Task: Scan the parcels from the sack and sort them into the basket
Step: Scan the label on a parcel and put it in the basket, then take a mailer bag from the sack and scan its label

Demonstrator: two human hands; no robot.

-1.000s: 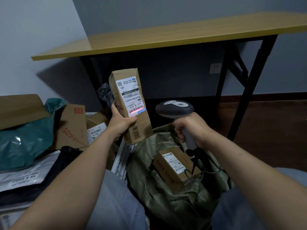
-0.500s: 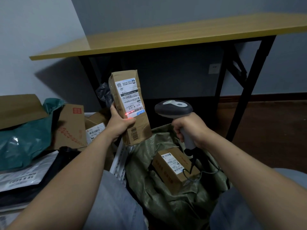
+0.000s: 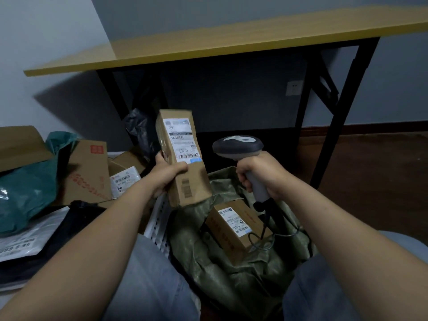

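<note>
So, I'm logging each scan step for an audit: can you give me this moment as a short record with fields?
left hand: grips a tall cardboard parcel, upright, label toward the camera
right hand: grips the scanner by its handle, to the right of the parcel
scan line: none visible on the label
sack: green, open, one labelled box lying inside
basket: white slatted wall visible left of the sack; cardboard boxes piled further left
</note>
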